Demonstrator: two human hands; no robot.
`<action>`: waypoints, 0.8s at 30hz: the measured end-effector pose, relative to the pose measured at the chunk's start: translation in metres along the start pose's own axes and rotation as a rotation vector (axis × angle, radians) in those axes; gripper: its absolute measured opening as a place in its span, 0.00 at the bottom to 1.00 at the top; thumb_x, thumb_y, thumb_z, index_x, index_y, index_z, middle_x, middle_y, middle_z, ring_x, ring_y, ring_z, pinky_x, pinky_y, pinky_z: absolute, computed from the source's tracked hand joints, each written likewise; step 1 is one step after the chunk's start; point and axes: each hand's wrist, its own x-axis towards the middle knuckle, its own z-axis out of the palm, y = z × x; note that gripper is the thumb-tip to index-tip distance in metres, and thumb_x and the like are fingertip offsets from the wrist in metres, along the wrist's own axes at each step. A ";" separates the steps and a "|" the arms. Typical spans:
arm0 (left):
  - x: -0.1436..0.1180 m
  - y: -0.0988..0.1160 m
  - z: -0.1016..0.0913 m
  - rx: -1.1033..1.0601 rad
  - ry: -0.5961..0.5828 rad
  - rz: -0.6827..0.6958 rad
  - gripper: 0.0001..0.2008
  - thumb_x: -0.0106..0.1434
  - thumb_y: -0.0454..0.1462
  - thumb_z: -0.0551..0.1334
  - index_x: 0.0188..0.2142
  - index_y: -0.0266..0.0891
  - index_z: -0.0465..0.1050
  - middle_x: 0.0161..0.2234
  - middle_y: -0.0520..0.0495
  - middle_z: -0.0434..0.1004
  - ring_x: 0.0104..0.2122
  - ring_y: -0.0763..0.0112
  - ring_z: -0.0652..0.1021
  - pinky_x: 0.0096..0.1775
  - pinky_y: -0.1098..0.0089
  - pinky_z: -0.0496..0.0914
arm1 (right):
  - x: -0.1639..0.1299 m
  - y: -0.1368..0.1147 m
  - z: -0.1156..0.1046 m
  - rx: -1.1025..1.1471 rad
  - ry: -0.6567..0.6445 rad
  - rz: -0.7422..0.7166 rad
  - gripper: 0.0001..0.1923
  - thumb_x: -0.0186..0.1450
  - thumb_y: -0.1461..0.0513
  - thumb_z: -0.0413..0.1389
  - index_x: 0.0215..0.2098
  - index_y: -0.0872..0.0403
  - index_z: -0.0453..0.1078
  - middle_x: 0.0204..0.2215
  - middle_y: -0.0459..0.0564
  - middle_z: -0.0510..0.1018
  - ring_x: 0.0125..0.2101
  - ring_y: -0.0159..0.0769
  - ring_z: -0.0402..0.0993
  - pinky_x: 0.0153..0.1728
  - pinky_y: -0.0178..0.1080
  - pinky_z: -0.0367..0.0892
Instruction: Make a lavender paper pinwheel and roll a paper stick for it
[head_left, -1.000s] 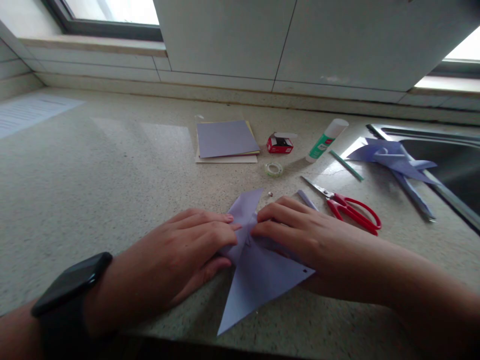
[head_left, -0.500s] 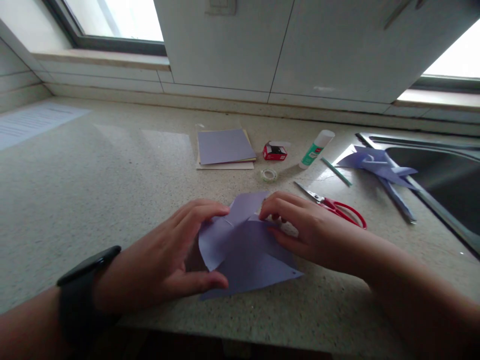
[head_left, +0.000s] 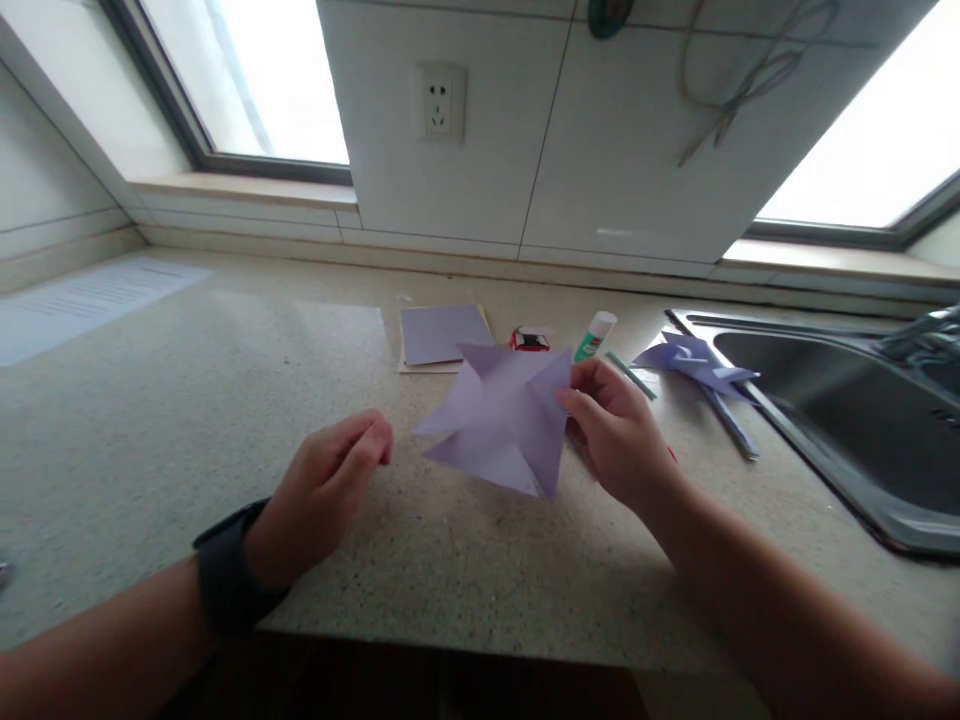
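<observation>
My right hand (head_left: 613,420) pinches a sheet of purple paper (head_left: 504,415) by its right edge and holds it up above the counter. Cuts run in from the paper's corners, and its flaps stand loose in a pinwheel-like shape. To the left of the paper, apart from it, my left hand (head_left: 326,490) is closed with the fingers curled in. Whatever it may hold is hidden. Behind the right hand a bit of red scissor handle (head_left: 671,454) shows; the rest of the scissors is covered.
A stack of coloured paper (head_left: 442,335), a small red box (head_left: 529,340), a glue stick (head_left: 595,335) and a green strip (head_left: 631,375) lie behind. A finished-looking purple pinwheel (head_left: 694,362) rests by the sink (head_left: 817,400). A printed sheet (head_left: 97,300) lies far left.
The paper has come up off the counter in my right hand, its flaps now spread. My left hand has let go of it, drawn left and closed. The view has tilted up.
</observation>
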 end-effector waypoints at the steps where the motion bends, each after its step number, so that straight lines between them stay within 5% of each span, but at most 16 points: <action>1: -0.003 0.002 -0.001 -0.014 -0.032 0.015 0.21 0.75 0.43 0.47 0.25 0.41 0.62 0.21 0.54 0.59 0.23 0.70 0.64 0.27 0.68 0.59 | 0.000 -0.001 0.001 0.054 0.018 0.009 0.09 0.59 0.63 0.60 0.31 0.50 0.62 0.25 0.41 0.68 0.24 0.28 0.65 0.24 0.33 0.61; 4: -0.013 0.013 -0.001 -0.049 -0.219 0.165 0.24 0.74 0.44 0.47 0.25 0.39 0.71 0.19 0.53 0.65 0.21 0.72 0.68 0.27 0.69 0.61 | -0.002 -0.008 0.006 0.141 0.045 0.013 0.10 0.59 0.63 0.59 0.30 0.50 0.59 0.26 0.42 0.68 0.26 0.28 0.67 0.27 0.34 0.66; 6: -0.020 0.022 0.004 -0.107 -0.450 0.222 0.22 0.73 0.46 0.51 0.32 0.39 0.78 0.22 0.50 0.73 0.24 0.70 0.74 0.31 0.68 0.65 | -0.005 -0.015 0.012 0.192 0.050 0.014 0.11 0.58 0.63 0.59 0.29 0.50 0.59 0.27 0.42 0.68 0.27 0.28 0.67 0.28 0.34 0.66; 9: -0.025 0.029 0.019 -0.309 -0.605 0.014 0.23 0.71 0.52 0.55 0.50 0.40 0.78 0.38 0.42 0.82 0.33 0.64 0.78 0.34 0.67 0.69 | -0.014 -0.025 0.026 0.248 0.044 0.012 0.11 0.58 0.62 0.60 0.28 0.51 0.60 0.28 0.42 0.69 0.28 0.28 0.68 0.29 0.33 0.67; 12: -0.027 0.024 0.033 -0.792 -0.590 -0.218 0.32 0.67 0.60 0.55 0.59 0.42 0.71 0.50 0.36 0.79 0.40 0.56 0.79 0.30 0.66 0.73 | -0.029 -0.032 0.049 0.306 0.030 0.036 0.10 0.58 0.62 0.60 0.29 0.51 0.61 0.30 0.43 0.71 0.30 0.30 0.71 0.33 0.35 0.70; 16: -0.025 0.021 0.039 -1.159 -0.438 -0.303 0.31 0.67 0.60 0.56 0.60 0.44 0.70 0.60 0.38 0.72 0.54 0.53 0.74 0.49 0.57 0.73 | -0.050 -0.031 0.079 0.495 0.006 0.123 0.10 0.57 0.61 0.63 0.33 0.50 0.66 0.34 0.45 0.76 0.34 0.33 0.73 0.43 0.41 0.72; 20: -0.022 0.024 0.034 -1.287 -0.324 -0.228 0.26 0.70 0.54 0.56 0.60 0.45 0.71 0.64 0.42 0.68 0.62 0.49 0.68 0.58 0.51 0.66 | -0.064 -0.025 0.097 0.466 0.045 0.119 0.09 0.59 0.61 0.62 0.38 0.51 0.69 0.37 0.46 0.78 0.36 0.34 0.74 0.42 0.41 0.71; 24: -0.018 0.014 0.029 -1.224 -0.300 -0.012 0.27 0.65 0.53 0.65 0.58 0.43 0.73 0.58 0.40 0.76 0.62 0.45 0.69 0.64 0.48 0.58 | -0.071 -0.017 0.102 0.359 0.007 0.195 0.10 0.59 0.60 0.60 0.39 0.53 0.70 0.34 0.47 0.78 0.33 0.35 0.75 0.40 0.42 0.72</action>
